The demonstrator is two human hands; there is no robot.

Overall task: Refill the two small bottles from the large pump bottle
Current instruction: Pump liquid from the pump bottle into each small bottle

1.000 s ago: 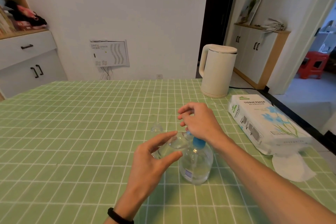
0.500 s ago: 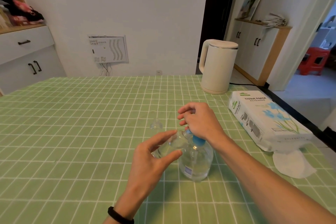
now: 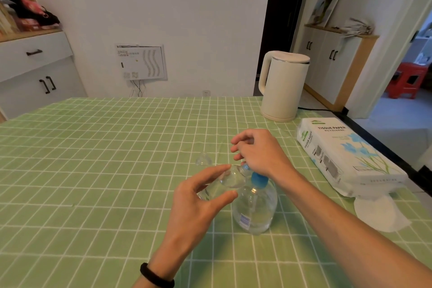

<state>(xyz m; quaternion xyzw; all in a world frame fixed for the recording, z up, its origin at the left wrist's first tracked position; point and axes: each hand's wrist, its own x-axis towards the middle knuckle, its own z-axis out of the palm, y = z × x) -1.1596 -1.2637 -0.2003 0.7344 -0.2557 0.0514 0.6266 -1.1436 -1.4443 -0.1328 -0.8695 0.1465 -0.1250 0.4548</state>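
A large clear pump bottle [image 3: 256,208] with a blue collar stands on the green checked tablecloth [image 3: 93,170]. My right hand [image 3: 257,152] rests on top of its pump head, which the hand hides. My left hand [image 3: 198,199] holds a small clear bottle [image 3: 224,182] tilted, its mouth against the pump's spout. A small clear cap [image 3: 203,159] lies on the cloth just beyond the hands. A second small bottle is not visible.
A cream electric kettle [image 3: 282,86] stands at the table's far right, its cord running off the edge. A tissue paper pack [image 3: 343,154] lies along the right edge with a loose white tissue [image 3: 378,215] in front of it.
Both hands and the bottles hold the same pose. Only the camera has tipped slightly, shifting the scene down in the frame.
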